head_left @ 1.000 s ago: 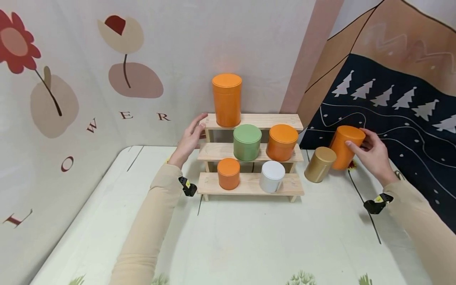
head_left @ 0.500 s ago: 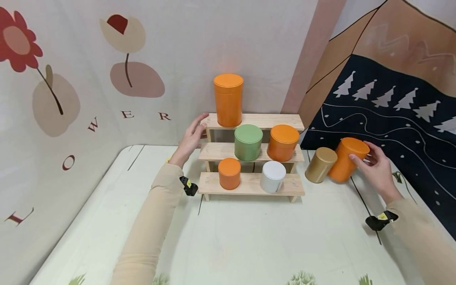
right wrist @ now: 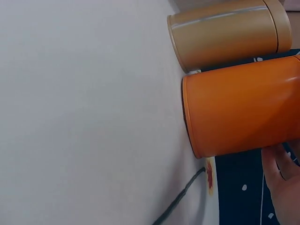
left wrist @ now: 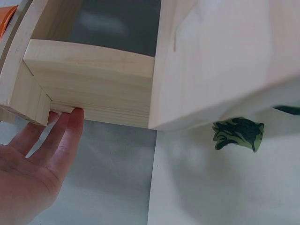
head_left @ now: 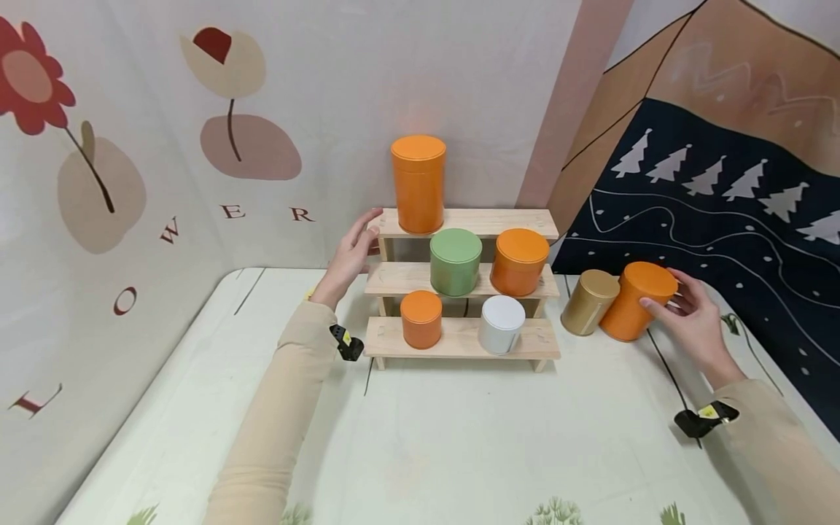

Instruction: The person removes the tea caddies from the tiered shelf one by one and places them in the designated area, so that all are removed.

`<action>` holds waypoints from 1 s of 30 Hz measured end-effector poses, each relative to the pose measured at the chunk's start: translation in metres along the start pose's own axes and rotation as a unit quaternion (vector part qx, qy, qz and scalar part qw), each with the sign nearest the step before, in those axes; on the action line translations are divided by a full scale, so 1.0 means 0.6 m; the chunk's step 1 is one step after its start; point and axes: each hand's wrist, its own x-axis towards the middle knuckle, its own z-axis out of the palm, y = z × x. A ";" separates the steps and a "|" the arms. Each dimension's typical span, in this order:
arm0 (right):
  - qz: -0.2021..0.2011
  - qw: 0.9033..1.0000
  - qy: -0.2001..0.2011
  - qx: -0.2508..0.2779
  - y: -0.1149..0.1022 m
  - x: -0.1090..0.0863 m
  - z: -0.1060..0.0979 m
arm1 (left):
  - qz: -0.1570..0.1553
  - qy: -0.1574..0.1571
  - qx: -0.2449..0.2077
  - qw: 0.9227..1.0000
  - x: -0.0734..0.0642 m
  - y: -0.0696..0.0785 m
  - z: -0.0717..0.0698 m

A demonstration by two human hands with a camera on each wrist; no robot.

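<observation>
My right hand (head_left: 697, 329) holds a large orange canister (head_left: 635, 310) by its right side, thumb in front and fingers behind. The canister stands close beside a slimmer gold canister (head_left: 589, 305), and in the right wrist view its base is at the tabletop. My left hand (head_left: 345, 259) touches the left end of a three-tier wooden shelf (head_left: 505, 222) near the top tier. In the left wrist view its nearly straight fingers (left wrist: 65, 140) rest against the wood. A tall orange canister (head_left: 418, 191) stands on the top tier.
The middle tier bears a green canister (head_left: 456, 266) and an orange canister (head_left: 520, 266). On the bottom tier are a small orange canister (head_left: 421, 322) and a white canister (head_left: 502, 328). Fabric walls (head_left: 341, 95) rise behind the pale tabletop (head_left: 420, 437) and along its sides.
My right hand has brought the large orange canister down and nearer to me, then slightly left beside the gold one. My left hand has stayed at the shelf.
</observation>
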 end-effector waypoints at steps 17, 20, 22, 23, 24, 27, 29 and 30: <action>-0.002 1.000 0.003 0.027 -0.026 -0.022 0.020 | 0.002 0.000 -0.007 1.000 0.002 -0.002 -0.001; 0.004 1.000 0.001 0.026 -0.031 -0.024 0.021 | -0.001 0.000 -0.005 1.000 0.001 -0.003 -0.002; 0.006 1.000 -0.003 0.026 -0.030 -0.024 0.022 | -0.004 0.000 -0.003 1.000 0.000 -0.003 -0.002; 0.006 1.000 -0.005 0.028 -0.030 -0.024 0.022 | -0.006 0.001 -0.004 1.000 0.001 -0.004 -0.003; 0.006 1.000 -0.006 0.025 -0.030 -0.024 0.022 | -0.006 0.001 -0.004 1.000 0.001 -0.004 -0.003; 0.003 1.000 -0.013 0.022 -0.034 -0.027 0.020 | -0.005 0.000 -0.004 1.000 0.001 -0.003 -0.002; 0.000 1.000 -0.019 0.022 -0.040 -0.028 0.018 | -0.002 0.000 -0.006 1.000 0.002 -0.003 -0.002; -0.002 1.000 -0.020 0.019 -0.041 -0.027 0.016 | -0.001 0.000 -0.006 1.000 0.001 -0.002 -0.002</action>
